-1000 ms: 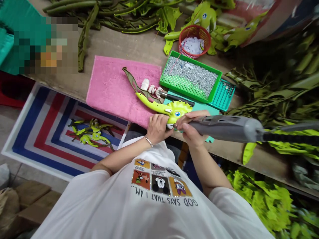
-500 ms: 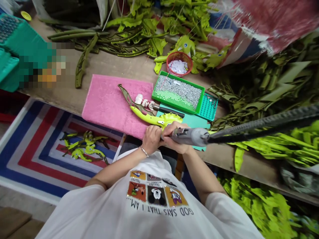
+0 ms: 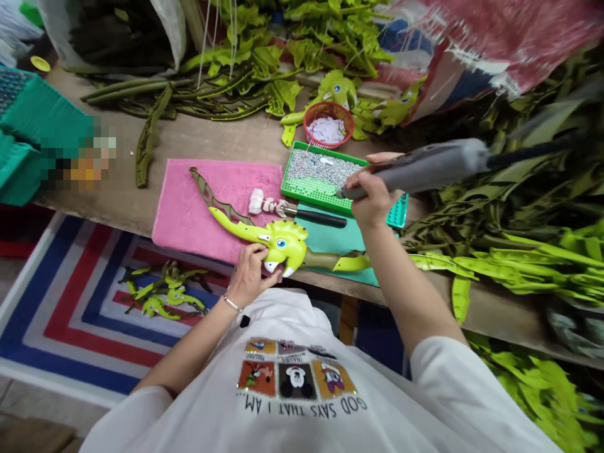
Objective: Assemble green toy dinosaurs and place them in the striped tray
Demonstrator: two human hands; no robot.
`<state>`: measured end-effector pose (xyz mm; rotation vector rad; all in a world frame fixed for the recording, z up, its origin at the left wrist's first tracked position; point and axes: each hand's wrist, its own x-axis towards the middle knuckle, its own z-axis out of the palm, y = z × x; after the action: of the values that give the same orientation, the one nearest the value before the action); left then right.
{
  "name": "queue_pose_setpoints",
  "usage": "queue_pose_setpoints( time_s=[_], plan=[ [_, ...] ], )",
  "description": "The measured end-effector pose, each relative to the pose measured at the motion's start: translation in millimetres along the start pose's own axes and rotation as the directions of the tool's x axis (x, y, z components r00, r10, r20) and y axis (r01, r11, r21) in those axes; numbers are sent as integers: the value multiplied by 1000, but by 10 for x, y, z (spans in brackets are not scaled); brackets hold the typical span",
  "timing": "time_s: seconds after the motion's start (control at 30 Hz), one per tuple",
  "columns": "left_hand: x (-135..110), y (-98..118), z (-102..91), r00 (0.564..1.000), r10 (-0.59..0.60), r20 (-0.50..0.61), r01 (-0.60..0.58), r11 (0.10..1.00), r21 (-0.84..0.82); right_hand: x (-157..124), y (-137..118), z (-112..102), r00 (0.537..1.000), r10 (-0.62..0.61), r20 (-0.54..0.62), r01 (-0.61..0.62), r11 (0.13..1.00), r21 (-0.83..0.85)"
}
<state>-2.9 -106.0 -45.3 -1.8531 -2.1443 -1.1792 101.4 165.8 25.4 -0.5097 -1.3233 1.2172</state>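
Lifted away from the toy, the right hand (image 3: 372, 195) had risen beside a green plastic tray (image 3: 306, 192) of what looked like small silver screws (image 3: 325, 167), its fingers closed around a grey corded electric screwdriver (image 3: 425, 165). The left hand (image 3: 250, 274) gripped the head of a lime-green plastic dinosaur toy (image 3: 283, 242), which lay across the edge of a pink terry towel (image 3: 174, 207) and a teal mat (image 3: 330, 239), just beside a black-handled tool (image 3: 321, 218).
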Motion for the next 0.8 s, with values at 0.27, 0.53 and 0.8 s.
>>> queue_pose_setpoints(
  time_s=[0.27, 0.53, 0.8],
  plan=[
    [485, 400, -95, 960, -36, 279, 3, 993, 120, 74, 452, 64, 994, 93, -55, -99, 990, -102],
    [826, 580, 82, 814, -353, 462, 186, 911, 367, 93, 456, 86, 995, 93, -42, -98, 981, -165],
    [974, 555, 87, 811, -348, 471, 203, 922, 331, 138, 461, 110, 995, 103, -13, -104, 973, -207]
  ],
)
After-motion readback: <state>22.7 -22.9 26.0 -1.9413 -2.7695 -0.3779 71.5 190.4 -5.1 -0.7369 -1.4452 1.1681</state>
